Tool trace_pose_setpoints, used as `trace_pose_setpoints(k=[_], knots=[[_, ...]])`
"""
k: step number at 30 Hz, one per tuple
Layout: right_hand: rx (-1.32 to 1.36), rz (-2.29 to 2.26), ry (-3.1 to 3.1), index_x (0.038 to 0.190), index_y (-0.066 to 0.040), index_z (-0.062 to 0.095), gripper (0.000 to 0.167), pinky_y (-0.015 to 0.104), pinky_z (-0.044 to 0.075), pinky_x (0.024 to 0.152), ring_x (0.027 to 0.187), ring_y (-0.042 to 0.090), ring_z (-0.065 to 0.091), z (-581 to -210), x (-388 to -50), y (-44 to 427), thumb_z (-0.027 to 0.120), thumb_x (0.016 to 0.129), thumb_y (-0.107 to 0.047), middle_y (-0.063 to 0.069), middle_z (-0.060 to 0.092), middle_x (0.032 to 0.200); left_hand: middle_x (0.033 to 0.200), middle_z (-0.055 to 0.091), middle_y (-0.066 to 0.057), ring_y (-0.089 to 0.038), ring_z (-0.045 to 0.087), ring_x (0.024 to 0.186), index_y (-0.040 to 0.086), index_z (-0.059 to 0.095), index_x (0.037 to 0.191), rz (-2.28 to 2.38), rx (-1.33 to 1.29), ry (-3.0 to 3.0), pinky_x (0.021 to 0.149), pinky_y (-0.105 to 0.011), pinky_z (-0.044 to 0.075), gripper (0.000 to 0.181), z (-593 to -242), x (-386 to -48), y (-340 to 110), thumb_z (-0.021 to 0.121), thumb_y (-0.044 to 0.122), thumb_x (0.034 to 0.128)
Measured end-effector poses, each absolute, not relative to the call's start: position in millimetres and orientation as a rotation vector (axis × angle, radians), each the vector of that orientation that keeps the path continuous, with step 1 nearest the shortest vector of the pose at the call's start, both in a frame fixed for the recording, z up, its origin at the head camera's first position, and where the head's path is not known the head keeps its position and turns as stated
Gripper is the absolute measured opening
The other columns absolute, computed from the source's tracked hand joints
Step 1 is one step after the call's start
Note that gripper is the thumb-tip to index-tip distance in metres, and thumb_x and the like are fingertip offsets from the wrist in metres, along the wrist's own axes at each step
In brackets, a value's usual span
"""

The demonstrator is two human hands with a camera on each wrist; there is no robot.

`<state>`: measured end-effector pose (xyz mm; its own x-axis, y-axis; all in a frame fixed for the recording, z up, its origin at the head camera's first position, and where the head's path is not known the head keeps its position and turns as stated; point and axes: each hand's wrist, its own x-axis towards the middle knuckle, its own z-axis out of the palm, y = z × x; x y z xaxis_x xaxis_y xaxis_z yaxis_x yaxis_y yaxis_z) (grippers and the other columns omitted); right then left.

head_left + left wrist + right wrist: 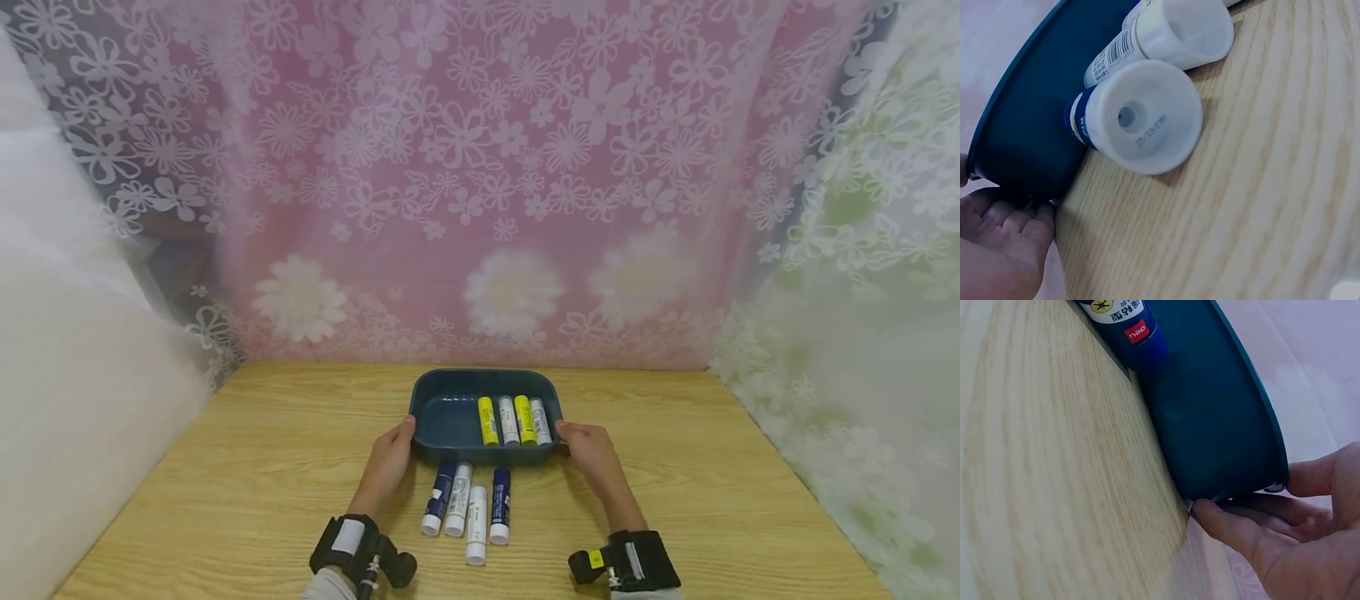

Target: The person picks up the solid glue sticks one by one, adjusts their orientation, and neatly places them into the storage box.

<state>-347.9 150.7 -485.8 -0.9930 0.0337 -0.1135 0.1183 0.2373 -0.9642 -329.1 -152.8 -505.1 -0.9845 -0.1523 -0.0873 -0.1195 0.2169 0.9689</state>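
Observation:
A dark teal rectangular tray is gripped at both ends. My left hand holds its left end, with the thumb at the rim and the fingers reaching under the side. Likewise, my right hand grips the right end, thumb near the rim and fingers below. Inside, toward the right, lie two yellow glue sticks and two white glue sticks. Just in front of the tray, two blue glue sticks and two white-bodied ones lie on the table.
The wood-grain table stretches out to both sides. A pink flowered curtain hangs along its back edge, with pale sheeting at the left and a flowered sheet at the right.

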Motion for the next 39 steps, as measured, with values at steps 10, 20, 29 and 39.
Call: trace_pose_setpoints(k=[10, 20, 29, 39], knots=[[0.171, -1.897, 2.415, 0.137, 0.016, 0.053, 0.047, 0.049, 0.054, 0.102, 0.129, 0.045, 0.057, -485.9, -347.4, 151.0, 0.048, 0.107, -0.020, 0.035, 0.053, 0.141, 0.158, 0.041, -0.021, -0.040, 0.032, 0.150, -0.004, 0.042, 0.152, -1.851, 0.186, -2.514, 0.122, -0.057, 0.027, 0.063, -499.7, -331.0, -156.0, 0.034, 0.043, 0.1106], [0.169, -1.904, 2.424, 0.136, 0.017, 0.053, 0.047, 0.048, 0.055, 0.100, 0.126, 0.045, 0.059, -487.8, -348.2, 150.4, 0.048, 0.107, -0.020, 0.036, 0.054, 0.140, 0.143, 0.057, -0.024, -0.042, 0.051, 0.137, -0.008, 0.054, 0.141, -1.598, 0.106, -2.711, 0.114, -0.059, 0.040, 0.051, -482.5, -337.2, -166.7, 0.036, 0.029, 0.1097], [0.169, -1.911, 2.411, 0.137, 0.016, 0.053, 0.048, 0.048, 0.055, 0.101, 0.128, 0.044, 0.058, -487.7, -346.4, 150.5, 0.049, 0.107, -0.022, 0.035, 0.052, 0.142, 0.102, 0.071, -0.015, -0.025, 0.069, 0.091, -0.008, 0.070, 0.115, -1.561, 0.061, -2.836, 0.080, -0.042, 0.061, 0.042, -469.1, -345.2, -175.9, 0.042, 0.022, 0.1043], [0.161, -1.857, 2.449, 0.138, 0.015, 0.053, 0.048, 0.048, 0.054, 0.102, 0.132, 0.044, 0.055, -484.8, -344.7, 150.0, 0.048, 0.107, -0.021, 0.034, 0.052, 0.143, 0.072, 0.069, -0.014, -0.025, 0.068, 0.067, 0.000, 0.072, 0.084, -1.252, 0.004, -2.950, 0.060, -0.028, 0.049, 0.042, -460.0, -345.7, -174.8, 0.043, 0.023, 0.1044]])
